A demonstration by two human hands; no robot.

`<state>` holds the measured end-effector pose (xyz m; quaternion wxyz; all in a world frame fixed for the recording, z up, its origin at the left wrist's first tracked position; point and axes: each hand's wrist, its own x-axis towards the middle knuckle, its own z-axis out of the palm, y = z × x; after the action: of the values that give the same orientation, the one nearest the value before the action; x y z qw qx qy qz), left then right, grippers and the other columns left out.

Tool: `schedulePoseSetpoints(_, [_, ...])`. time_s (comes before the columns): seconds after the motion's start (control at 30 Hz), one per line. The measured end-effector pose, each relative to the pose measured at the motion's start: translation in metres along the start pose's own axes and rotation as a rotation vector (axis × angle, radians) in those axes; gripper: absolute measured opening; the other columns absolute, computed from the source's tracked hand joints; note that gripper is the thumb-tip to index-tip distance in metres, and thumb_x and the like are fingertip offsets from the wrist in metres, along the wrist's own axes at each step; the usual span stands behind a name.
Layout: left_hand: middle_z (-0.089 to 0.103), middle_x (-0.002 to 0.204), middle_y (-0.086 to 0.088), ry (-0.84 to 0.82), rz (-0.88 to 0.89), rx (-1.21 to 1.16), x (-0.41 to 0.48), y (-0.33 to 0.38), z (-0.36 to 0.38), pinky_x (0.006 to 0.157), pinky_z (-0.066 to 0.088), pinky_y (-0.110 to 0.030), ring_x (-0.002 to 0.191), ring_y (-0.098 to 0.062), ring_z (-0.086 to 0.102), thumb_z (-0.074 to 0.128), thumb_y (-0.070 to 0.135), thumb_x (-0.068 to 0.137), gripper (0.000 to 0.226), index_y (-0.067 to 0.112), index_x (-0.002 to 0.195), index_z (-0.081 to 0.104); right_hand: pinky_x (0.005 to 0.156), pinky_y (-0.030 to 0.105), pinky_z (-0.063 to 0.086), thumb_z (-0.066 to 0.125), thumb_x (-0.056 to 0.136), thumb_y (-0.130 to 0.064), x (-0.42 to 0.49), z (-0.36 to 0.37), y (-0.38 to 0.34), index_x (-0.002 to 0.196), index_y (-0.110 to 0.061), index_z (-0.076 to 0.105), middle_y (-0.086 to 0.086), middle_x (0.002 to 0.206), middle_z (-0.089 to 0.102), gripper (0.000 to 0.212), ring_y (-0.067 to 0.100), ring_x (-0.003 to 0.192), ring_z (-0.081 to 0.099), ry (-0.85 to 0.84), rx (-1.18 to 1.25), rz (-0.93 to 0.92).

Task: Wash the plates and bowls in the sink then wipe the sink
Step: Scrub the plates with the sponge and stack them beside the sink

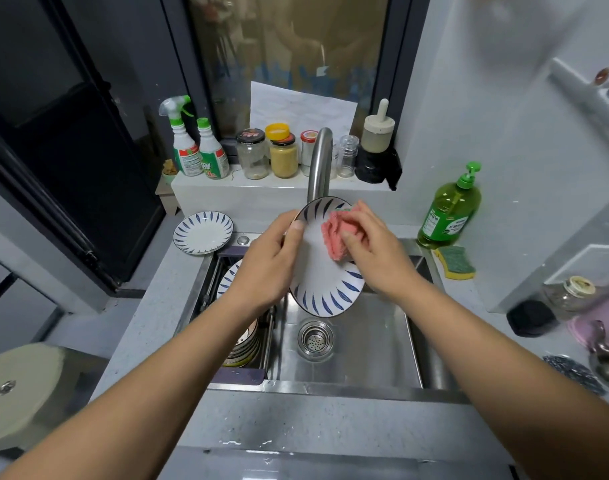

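The left hand (268, 261) grips the rim of a round white plate with blue leaf strokes (325, 282), tilted above the stainless steel sink (375, 344) beside the curved steel tap (319, 164). The right hand (375, 247) clutches a crumpled pink cloth (336, 233) pressed against the plate's face. A matching plate (202, 232) lies on the counter at the sink's far left corner.

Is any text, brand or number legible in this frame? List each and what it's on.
No text is legible.
Trigger spray bottle: label print blurred.
Green-capped bottle beside it: label print blurred.
Green soap bottle: label characters too small.
Dark jar lid: red marking, illegible.
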<state>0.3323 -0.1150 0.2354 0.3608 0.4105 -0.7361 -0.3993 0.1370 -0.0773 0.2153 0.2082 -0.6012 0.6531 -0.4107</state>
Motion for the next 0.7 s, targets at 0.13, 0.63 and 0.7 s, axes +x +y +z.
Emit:
schedulePoseSetpoints(0.13, [0.067,0.123,0.018,-0.001,0.084,0.1,0.013,0.004,0.001,0.096,0.044,-0.026,0.115,-0.004,0.058,0.038,0.041,0.11,0.035,0.038,0.14,0.055,0.084,0.031,0.05,0.069,0.093,-0.017,0.017,-0.012,-0.004,0.108,-0.027,0.052,-0.009,0.106,0.064,0.024,0.012,0.097,0.062,0.199,0.02,0.057])
schedulePoseSetpoints(0.63, [0.064,0.131,0.015,0.237,0.134,-0.064,0.021,0.008,0.003,0.106,0.041,-0.017,0.125,0.004,0.054,0.032,0.036,0.11,0.042,0.024,0.142,0.056,0.051,0.028,0.044,0.051,0.104,-0.008,0.003,0.016,0.005,0.101,-0.016,0.064,-0.001,0.079,0.067,0.015,0.009,0.054,0.054,0.16,0.82,0.555])
schedulePoseSetpoints(0.7, [0.064,0.122,0.021,0.241,0.105,-0.129,0.016,0.006,0.007,0.098,0.039,-0.009,0.115,0.015,0.053,0.032,0.026,0.113,0.033,0.024,0.135,0.057,0.086,0.044,0.056,0.054,0.104,-0.014,0.006,0.013,0.004,0.107,-0.013,0.064,-0.007,0.085,0.076,0.01,0.007,0.074,0.072,0.165,0.896,0.568])
